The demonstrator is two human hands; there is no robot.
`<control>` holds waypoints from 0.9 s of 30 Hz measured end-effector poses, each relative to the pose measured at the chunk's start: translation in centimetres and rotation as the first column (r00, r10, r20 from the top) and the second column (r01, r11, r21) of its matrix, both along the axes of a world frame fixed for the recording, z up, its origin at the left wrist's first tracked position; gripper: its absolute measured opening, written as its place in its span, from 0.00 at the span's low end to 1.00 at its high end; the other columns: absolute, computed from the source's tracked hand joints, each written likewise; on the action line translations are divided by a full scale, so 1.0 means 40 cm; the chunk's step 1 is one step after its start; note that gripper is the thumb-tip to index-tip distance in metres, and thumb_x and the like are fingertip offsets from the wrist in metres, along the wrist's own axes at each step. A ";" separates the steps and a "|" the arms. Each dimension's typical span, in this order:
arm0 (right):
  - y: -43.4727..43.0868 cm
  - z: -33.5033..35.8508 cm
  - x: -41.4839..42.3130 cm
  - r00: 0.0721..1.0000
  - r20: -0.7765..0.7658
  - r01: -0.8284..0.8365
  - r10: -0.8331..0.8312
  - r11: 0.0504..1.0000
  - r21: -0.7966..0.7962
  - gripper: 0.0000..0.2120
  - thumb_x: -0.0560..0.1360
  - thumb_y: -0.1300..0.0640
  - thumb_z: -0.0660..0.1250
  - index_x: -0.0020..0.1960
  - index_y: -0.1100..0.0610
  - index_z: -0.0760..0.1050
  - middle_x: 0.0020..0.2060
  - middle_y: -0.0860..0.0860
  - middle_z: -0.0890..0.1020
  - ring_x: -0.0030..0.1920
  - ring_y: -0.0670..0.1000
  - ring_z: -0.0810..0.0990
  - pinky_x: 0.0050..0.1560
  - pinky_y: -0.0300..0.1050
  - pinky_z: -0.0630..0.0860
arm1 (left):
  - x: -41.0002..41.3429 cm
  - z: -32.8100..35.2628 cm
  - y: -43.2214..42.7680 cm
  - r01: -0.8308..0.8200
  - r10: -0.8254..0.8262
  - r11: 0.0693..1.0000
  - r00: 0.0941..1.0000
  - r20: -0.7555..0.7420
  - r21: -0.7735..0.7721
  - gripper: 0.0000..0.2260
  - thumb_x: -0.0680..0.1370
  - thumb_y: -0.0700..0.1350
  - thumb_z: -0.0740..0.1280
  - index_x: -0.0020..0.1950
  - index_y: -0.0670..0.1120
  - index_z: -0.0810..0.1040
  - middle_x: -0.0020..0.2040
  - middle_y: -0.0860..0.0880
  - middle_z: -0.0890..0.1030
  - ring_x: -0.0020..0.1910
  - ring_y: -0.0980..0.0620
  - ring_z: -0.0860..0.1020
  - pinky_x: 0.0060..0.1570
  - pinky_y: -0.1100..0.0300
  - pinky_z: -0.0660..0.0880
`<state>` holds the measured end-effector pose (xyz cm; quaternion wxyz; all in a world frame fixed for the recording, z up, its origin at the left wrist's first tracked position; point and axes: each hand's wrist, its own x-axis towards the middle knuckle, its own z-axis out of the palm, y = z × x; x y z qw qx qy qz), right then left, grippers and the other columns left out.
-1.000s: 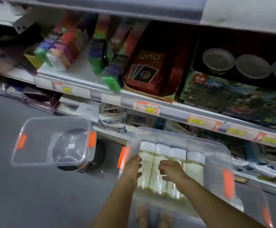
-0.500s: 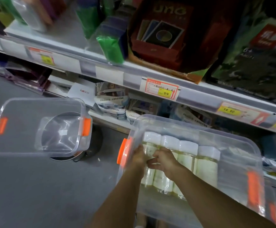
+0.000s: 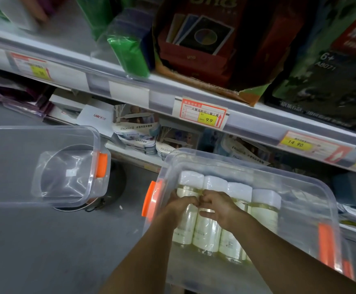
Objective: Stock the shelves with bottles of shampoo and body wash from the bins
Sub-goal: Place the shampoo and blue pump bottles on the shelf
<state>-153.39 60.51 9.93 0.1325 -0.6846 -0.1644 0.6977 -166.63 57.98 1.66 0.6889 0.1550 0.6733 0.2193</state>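
A clear plastic bin (image 3: 300,187) with orange latches holds several pale yellow bottles with white caps, lying side by side. My left hand (image 3: 180,205) curls around the leftmost bottle (image 3: 184,225) just below its cap. My right hand (image 3: 217,206) grips the second bottle (image 3: 205,236) beside it; the two hands touch at the knuckles. Two more bottles (image 3: 264,211) lie free to the right. The shelf (image 3: 130,90) with price tags runs across above the bin.
An empty clear bin (image 3: 45,164) with orange latches stands to the left over a round dark base. The upper shelf carries card game boxes (image 3: 198,43), green packs and a toy box. The lower shelf (image 3: 134,153) holds white packets. Grey floor lies at lower left.
The view has come closer to the bin and lower. Both hands have reached deeper in and closed around the two leftmost bottles, knuckles now meeting.
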 end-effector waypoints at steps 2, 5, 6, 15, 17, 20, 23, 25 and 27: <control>0.008 -0.012 0.005 0.999 0.047 -0.017 0.016 1.000 0.004 0.11 0.79 0.68 0.57 0.45 0.60 0.77 0.42 0.56 0.81 0.45 0.54 0.81 0.57 0.52 0.78 | -0.006 0.025 0.007 0.001 -0.001 1.000 1.000 0.005 0.009 0.33 0.52 0.45 0.79 0.56 0.42 0.82 0.48 0.41 0.86 0.50 0.40 0.85 0.54 0.36 0.79; 0.015 -0.022 0.017 0.990 0.116 -0.079 0.078 0.997 0.001 0.12 0.78 0.65 0.59 0.50 0.61 0.81 0.42 0.56 0.83 0.43 0.53 0.81 0.53 0.49 0.79 | -0.010 0.055 0.008 0.028 -0.028 1.000 0.999 -0.015 0.006 0.39 0.51 0.48 0.81 0.62 0.43 0.78 0.49 0.44 0.86 0.48 0.43 0.85 0.50 0.43 0.81; 0.015 -0.019 0.019 0.987 0.131 -0.093 0.092 0.996 -0.001 0.12 0.77 0.65 0.59 0.51 0.59 0.82 0.41 0.56 0.83 0.43 0.53 0.81 0.53 0.49 0.79 | -0.009 0.072 0.005 0.040 -0.040 0.999 0.999 -0.024 0.014 0.41 0.51 0.48 0.81 0.63 0.43 0.77 0.50 0.44 0.86 0.49 0.43 0.85 0.48 0.47 0.81; -0.007 0.047 0.018 0.997 0.082 -0.004 0.000 0.999 0.051 0.13 0.79 0.66 0.57 0.55 0.56 0.77 0.48 0.57 0.83 0.48 0.57 0.82 0.50 0.53 0.81 | -0.007 0.190 0.001 0.368 -0.314 0.891 0.922 -0.225 0.266 0.29 0.62 0.43 0.83 0.59 0.56 0.79 0.51 0.55 0.85 0.53 0.55 0.82 0.52 0.57 0.79; -0.007 0.080 0.027 0.997 0.079 -0.009 0.004 0.998 0.059 0.11 0.79 0.65 0.58 0.56 0.58 0.76 0.49 0.58 0.83 0.51 0.59 0.82 0.54 0.57 0.81 | -0.004 0.222 -0.011 0.378 -0.312 0.867 0.920 -0.239 0.323 0.31 0.61 0.41 0.83 0.61 0.56 0.78 0.53 0.55 0.84 0.54 0.57 0.81 0.53 0.58 0.80; -0.006 0.146 0.040 0.994 0.080 -0.078 0.071 0.993 0.084 0.11 0.80 0.62 0.58 0.56 0.56 0.78 0.50 0.57 0.83 0.51 0.57 0.82 0.56 0.56 0.79 | -0.007 0.286 -0.029 0.358 -0.295 0.856 0.931 -0.216 0.372 0.29 0.64 0.40 0.82 0.62 0.54 0.78 0.55 0.54 0.84 0.55 0.59 0.81 0.48 0.66 0.78; 0.001 0.227 0.036 0.992 0.065 -0.117 0.109 0.982 0.149 0.11 0.81 0.57 0.60 0.56 0.54 0.80 0.49 0.54 0.85 0.50 0.54 0.82 0.51 0.51 0.79 | -0.016 0.382 -0.035 0.231 -0.203 0.910 0.972 -0.116 0.345 0.23 0.67 0.37 0.80 0.60 0.49 0.80 0.52 0.51 0.86 0.51 0.56 0.83 0.42 0.67 0.77; -0.004 0.295 0.027 0.991 0.043 -0.133 0.127 0.973 0.188 0.11 0.82 0.51 0.60 0.55 0.53 0.80 0.48 0.53 0.85 0.50 0.52 0.82 0.47 0.47 0.78 | -0.021 0.450 -0.038 0.154 -0.139 0.930 0.988 -0.069 0.334 0.18 0.69 0.38 0.79 0.56 0.49 0.81 0.48 0.53 0.86 0.48 0.57 0.84 0.42 0.66 0.78; -0.017 0.356 0.023 0.987 0.011 -0.158 0.159 0.967 0.201 0.16 0.82 0.44 0.58 0.55 0.51 0.80 0.48 0.52 0.86 0.52 0.53 0.82 0.50 0.49 0.77 | -0.026 0.524 -0.036 0.083 -0.074 0.942 0.996 -0.040 0.325 0.16 0.69 0.43 0.80 0.54 0.50 0.82 0.48 0.52 0.87 0.48 0.54 0.85 0.44 0.61 0.79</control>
